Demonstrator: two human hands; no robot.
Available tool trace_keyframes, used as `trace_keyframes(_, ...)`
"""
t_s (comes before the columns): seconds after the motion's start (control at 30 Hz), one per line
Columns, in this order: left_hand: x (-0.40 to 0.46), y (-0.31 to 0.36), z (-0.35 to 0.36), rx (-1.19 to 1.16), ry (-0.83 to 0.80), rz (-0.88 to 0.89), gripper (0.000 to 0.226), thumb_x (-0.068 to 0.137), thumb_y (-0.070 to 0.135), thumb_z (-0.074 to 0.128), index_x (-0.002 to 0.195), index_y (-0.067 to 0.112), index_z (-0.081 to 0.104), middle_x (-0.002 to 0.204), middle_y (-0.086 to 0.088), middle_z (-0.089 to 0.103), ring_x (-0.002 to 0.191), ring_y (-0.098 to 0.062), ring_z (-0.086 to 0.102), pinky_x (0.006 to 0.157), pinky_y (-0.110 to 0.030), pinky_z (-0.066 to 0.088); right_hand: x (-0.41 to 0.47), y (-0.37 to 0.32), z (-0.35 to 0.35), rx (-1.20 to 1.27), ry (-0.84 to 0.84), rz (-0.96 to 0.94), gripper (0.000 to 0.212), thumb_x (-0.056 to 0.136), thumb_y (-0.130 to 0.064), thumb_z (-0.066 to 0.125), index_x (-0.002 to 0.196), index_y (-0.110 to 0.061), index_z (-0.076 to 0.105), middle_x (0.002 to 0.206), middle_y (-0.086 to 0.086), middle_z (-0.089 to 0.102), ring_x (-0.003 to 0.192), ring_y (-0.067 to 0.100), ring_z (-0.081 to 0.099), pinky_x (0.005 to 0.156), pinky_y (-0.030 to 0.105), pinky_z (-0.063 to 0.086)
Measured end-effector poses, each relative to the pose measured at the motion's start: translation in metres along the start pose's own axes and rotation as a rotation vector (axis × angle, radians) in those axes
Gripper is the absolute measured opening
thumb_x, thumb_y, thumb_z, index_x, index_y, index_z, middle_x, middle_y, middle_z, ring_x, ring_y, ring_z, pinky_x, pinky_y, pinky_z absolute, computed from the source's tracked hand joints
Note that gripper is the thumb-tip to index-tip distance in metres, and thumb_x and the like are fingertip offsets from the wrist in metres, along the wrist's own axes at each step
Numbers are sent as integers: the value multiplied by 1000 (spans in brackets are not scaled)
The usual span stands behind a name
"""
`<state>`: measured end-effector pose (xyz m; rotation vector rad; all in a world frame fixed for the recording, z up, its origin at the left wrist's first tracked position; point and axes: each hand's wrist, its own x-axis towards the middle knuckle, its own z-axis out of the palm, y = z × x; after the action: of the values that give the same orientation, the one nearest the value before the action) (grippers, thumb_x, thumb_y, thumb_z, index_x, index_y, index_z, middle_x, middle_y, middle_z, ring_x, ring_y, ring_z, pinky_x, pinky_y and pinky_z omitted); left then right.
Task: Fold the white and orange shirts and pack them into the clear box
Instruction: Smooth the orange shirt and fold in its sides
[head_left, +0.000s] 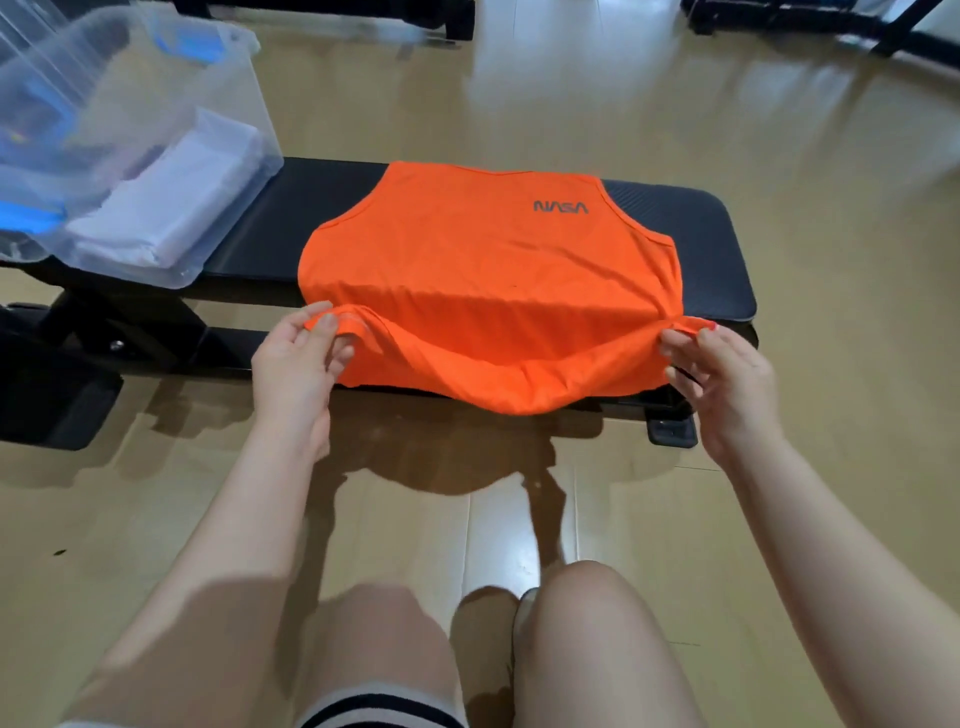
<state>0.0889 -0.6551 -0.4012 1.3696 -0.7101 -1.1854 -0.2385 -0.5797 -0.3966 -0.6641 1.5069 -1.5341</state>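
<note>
Nearest the camera are the person's bare knees above a glossy tan wooden floor. Both forearms reach forward to the near edge of a sleeveless bright orange fabric shirt. The left hand pinches the shirt's near left corner, thumb on top and fingers curled beneath the cloth. The right hand pinches the near right corner in the same kind of grip, fingertips bunching the fabric. Between the two hands the hem sags in a loose curve over the front edge of the bench.

The rest of the shirt lies flat across a long black padded bench, with grey NASA lettering reading upside down near its far right side.

Farther left, a clear plastic storage box with blue latches sits on the bench's left end, well apart from the orange shirt. Inside it rests a folded white cloth shirt.
</note>
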Motion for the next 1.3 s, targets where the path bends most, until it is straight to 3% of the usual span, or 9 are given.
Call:
trace_keyframes(0.17, 4, 62, 17, 143, 19, -179, 14, 96, 12, 47, 95, 12, 62, 77, -3, 58, 55, -3, 55, 53, -11, 50, 22, -50, -4, -312, 77, 107, 8, 79, -8, 66, 85, -14, 68, 76, 11, 56, 67, 16, 51, 56, 27, 45)
trace_keyframes(0.4, 21, 171, 53, 246, 194, -326, 29, 92, 4, 45, 118, -2, 56, 68, -6, 51, 40, -1, 52, 43, -12, 44, 46, -153, 1, -519, 52, 167, 9, 88, -3, 55, 81, 0, 60, 65, 2, 50, 43, -7, 48, 48, 14, 43)
trace_keyframes(0.53, 56, 206, 76, 118, 383, -413, 25, 91, 3, 42, 77, 16, 59, 70, -3, 47, 59, -10, 47, 51, -18, 41, 83, -185, 12, -434, 64, 361, 14, 94, -17, 48, 82, -10, 48, 64, 5, 41, 36, -2, 44, 33, 11, 35)
trace_keyframes(0.7, 96, 195, 107, 231, 429, -574, 32, 99, 30, 38, 110, 7, 59, 101, -18, 62, 101, -35, 57, 70, -29, 38, 136, -162, 30, -561, 85, 393, 23, 88, -26, 50, 69, -14, 44, 61, 3, 39, 57, 18, 36, 51, 28, 31)
trace_keyframes(0.77, 128, 163, 114, -82, 372, -649, 16, 98, 18, 43, 96, 8, 56, 87, -7, 60, 96, -24, 61, 59, -21, 47, 156, -140, 37, -597, 104, 411, 27, 88, -21, 53, 63, -16, 44, 59, 2, 40, 55, 16, 36, 48, 27, 31)
trace_keyframes(1.0, 192, 127, 145, -86, 384, -712, 11, 91, 6, 53, 81, 8, 56, 80, -7, 64, 69, -14, 65, 53, -19, 54, 211, -105, 60, -505, 39, 532, 21, 88, -6, 58, 69, -16, 57, 57, -7, 54, 48, 0, 49, 46, 10, 41)
trace_keyframes(1.1, 218, 132, 154, 25, 449, -599, 14, 86, 5, 53, 73, 10, 57, 55, 0, 65, 46, -7, 62, 44, -17, 45, 232, -104, 63, -434, 140, 543, 15, 89, -15, 59, 74, -18, 59, 69, -1, 54, 61, 10, 48, 59, 24, 40)
trace_keyframes(1.17, 235, 127, 157, 131, 438, -570, 16, 85, 9, 51, 70, 13, 54, 52, 0, 59, 35, -6, 52, 39, -17, 37, 243, -97, 66, -501, 160, 563, 23, 89, -22, 59, 68, -16, 54, 63, 1, 45, 57, 13, 40, 52, 27, 34)
trace_keyframes(1.3, 247, 102, 163, 648, 146, -604, 23, 84, 33, 45, 68, 17, 48, 62, 1, 50, 53, -18, 44, 52, -27, 33, 258, -81, 72, -695, 177, 588, 29, 86, -30, 61, 65, -15, 47, 61, 0, 44, 54, 13, 40, 48, 27, 32)
